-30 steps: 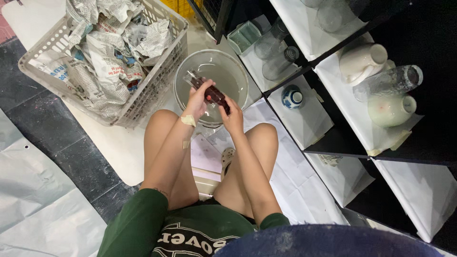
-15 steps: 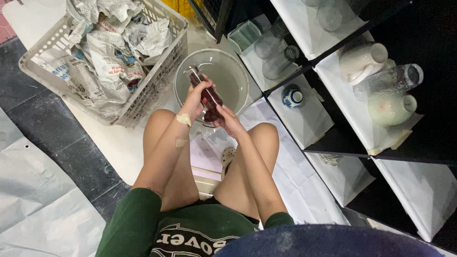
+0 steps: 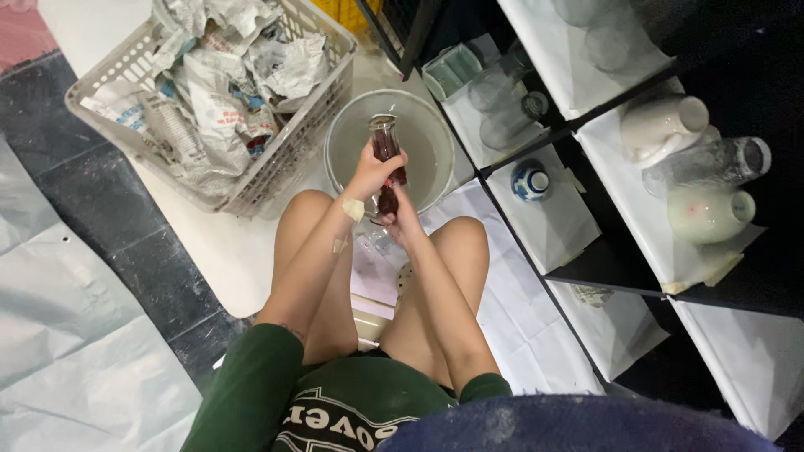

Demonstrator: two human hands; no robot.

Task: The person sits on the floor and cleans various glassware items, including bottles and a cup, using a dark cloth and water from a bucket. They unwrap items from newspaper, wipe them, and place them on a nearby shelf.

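I sit low with my knees apart over a round basin [image 3: 435, 146] holding cloudy water. Both hands hold a small dark red glass bottle [image 3: 384, 144] over the basin, neck pointing away from me. My left hand [image 3: 371, 172] wraps around its middle. My right hand [image 3: 400, 216] grips its lower end, nearer to me. A small plaster sits on my left wrist.
A white plastic basket [image 3: 276, 176] full of crumpled newspaper stands left of the basin. Black shelves at right hold a white jug [image 3: 662, 125], a clear glass [image 3: 720, 163], a pale bowl [image 3: 708, 213], a blue and white cup [image 3: 532, 180] and glass jars [image 3: 502, 109]. White sheets cover the floor.
The bottle has turned from slanting left to pointing nearly straight away from me, and my hands have shifted along it over the basin.
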